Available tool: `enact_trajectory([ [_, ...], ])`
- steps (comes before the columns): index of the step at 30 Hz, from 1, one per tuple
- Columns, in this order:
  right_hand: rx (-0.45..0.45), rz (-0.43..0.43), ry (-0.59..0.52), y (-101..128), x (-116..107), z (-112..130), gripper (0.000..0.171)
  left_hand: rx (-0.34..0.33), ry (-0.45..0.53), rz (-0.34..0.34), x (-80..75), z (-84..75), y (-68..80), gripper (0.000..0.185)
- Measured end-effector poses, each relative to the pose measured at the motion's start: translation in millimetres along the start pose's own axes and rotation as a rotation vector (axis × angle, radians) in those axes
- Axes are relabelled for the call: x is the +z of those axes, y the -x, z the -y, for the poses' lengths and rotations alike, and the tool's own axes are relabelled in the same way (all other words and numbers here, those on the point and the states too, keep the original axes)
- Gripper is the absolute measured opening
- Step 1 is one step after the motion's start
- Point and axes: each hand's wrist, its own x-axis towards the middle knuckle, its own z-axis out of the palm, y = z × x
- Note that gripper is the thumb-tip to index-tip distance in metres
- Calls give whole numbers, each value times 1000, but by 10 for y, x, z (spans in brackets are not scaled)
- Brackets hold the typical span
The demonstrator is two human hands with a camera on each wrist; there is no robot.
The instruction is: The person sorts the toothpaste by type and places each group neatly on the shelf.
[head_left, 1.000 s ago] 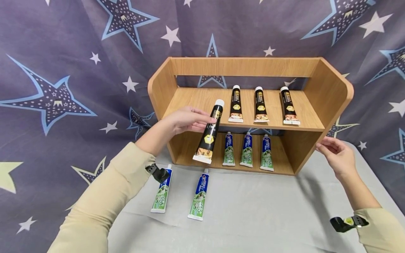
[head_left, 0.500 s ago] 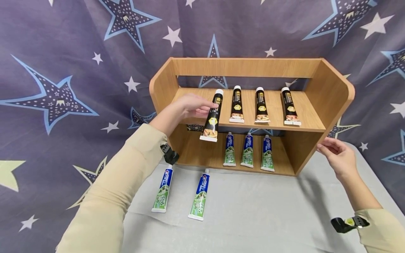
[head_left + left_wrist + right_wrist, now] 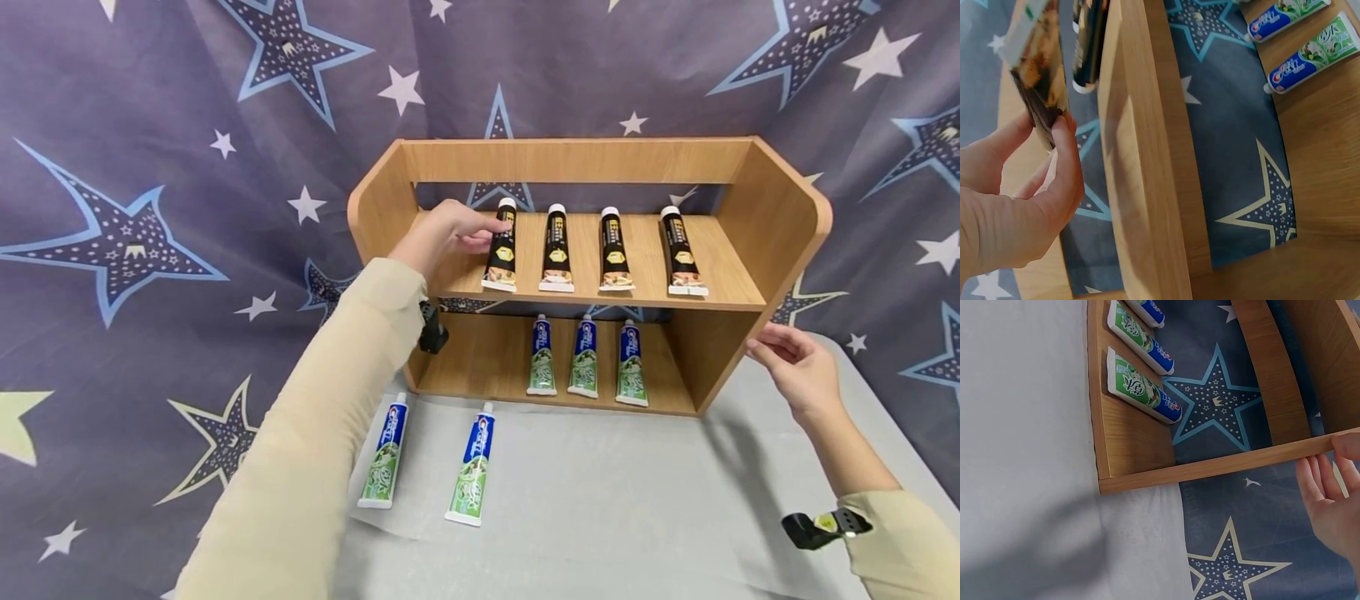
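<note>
Our left hand pinches the black tube at the left of the upper shelf; our right hand, fingers relaxed, steadies the rack's side. Releasing it askew could tip it off the shelf's front edge.

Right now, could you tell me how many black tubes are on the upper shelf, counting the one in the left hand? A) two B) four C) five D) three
B: four black tubes line the upper shelf, the leftmost black tube gripped by the left hand.
</note>
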Motion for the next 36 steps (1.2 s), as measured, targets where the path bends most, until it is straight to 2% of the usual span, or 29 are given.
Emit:
enact_trajectory([
  [2, -8, 3, 22, 48, 135, 138, 28, 14, -13, -36, 14, -12, -30, 58],
  [4, -15, 23, 19, 46, 169, 158, 28, 57, -59, -93, 23, -6, -52, 56],
  [6, -10, 6, 23, 6, 112, 73, 28, 82, -82, -148, 22, 8, -78, 58],
  [9, -16, 3, -26, -66, -10, -90, 33, 128, -168, -248, 5, 44, -138, 70],
  [11, -9, -26, 39, -75, -19, -108, 33, 156, -255, -319, -5, 66, -183, 81],
  [12, -18, -13, 79, -75, -24, -105, 32, 171, -296, -350, -9, 75, -206, 85],
  [13, -25, -10, 51, -71, -10, -97, 33, 185, -342, -378, -14, 83, -222, 88],
  [16, -45, -2, 110, -28, 84, 18, 30, 231, -412, -427, -21, 105, -253, 82],
  [18, -49, 15, 95, 1, 144, 93, 29, 264, -415, -425, -25, 124, -253, 70],
  [19, -48, 25, 45, 4, 150, 99, 29, 283, -411, -421, -27, 138, -246, 63],
  [20, -50, 23, 90, 7, 157, 116, 29, 299, -398, -411, -27, 149, -238, 55],
  [21, -33, 15, 83, 14, 171, 137, 29, 315, -395, -399, -29, 163, -227, 49],
  [22, -25, 8, 110, 7, 152, 121, 29, 331, -397, -389, -31, 180, -215, 44],
  [23, -18, 0, 86, -9, 104, 68, 29, 344, -397, -376, -34, 196, -203, 40],
  [24, -8, -8, 129, -21, 76, 48, 30, 356, -400, -364, -38, 214, -194, 37],
  [28, -12, -55, 90, -60, -55, -111, 33, 405, -433, -334, -58, 306, -131, 31],
  [31, -23, -54, 53, 38, 112, 76, 30, 464, -458, -327, -72, 404, -39, 29],
  [33, -6, -64, 44, 150, 338, 330, 26, 511, -475, -323, -83, 484, 32, 28],
  [36, 21, -61, 43, 269, 575, 605, 31, 574, -475, -304, -110, 616, 149, 28],
])
